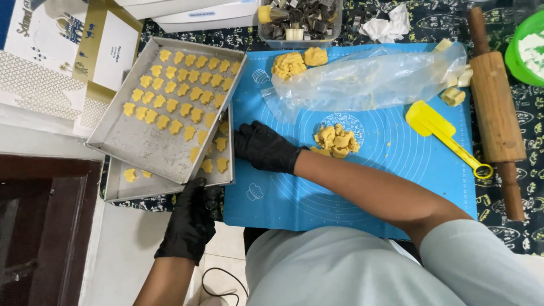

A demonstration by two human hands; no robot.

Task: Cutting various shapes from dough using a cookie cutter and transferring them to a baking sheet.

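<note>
Both my hands wear black gloves. My left hand (190, 218) grips the near edge of the lower metal tray (170, 187), which holds a few yellow cut-out cookies. My right hand (263, 148) rests at the right edge of the trays, fingers curled against the lower one. An upper metal tray (133, 141) lies tilted across the lower tray and carries several rows of yellow cookies (175, 85). A pile of dough scraps (337, 140) sits on the blue baking mat (396, 170) just right of my right hand.
A clear plastic bag (368, 79) and dough lumps (297, 61) lie at the mat's far side. A yellow scraper (436, 127) and wooden rolling pin (496, 107) are at right. A box of metal cutters (300, 20), crumpled tissue (388, 25), green bowl (530, 48) stand behind.
</note>
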